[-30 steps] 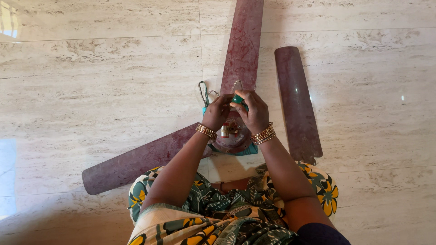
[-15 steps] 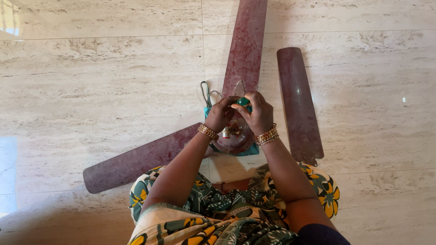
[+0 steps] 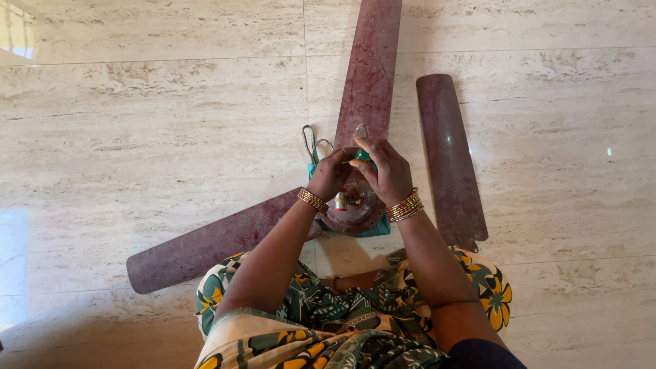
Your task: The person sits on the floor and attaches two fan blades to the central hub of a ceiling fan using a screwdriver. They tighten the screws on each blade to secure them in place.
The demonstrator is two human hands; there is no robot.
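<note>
— Working at the round maroon metal fan hub (image 3: 350, 212), which step is this?

— Seemingly a fastener job: the right hand (image 3: 387, 172) pinches a small green-handled tool (image 3: 363, 156) above the hub, near the middle of the marble floor (image 3: 150, 137).

— And the left hand (image 3: 329, 175)?

— Curled, fingertips closed beside the tool, though on what I cannot tell. Both wrists bend inward. A detached maroon fan blade (image 3: 449, 157) lies just right.

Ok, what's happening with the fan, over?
Both hands over fan hub. Right hand grips green tool; left hand steadies it. One loose blade lies apart on the floor.
</note>
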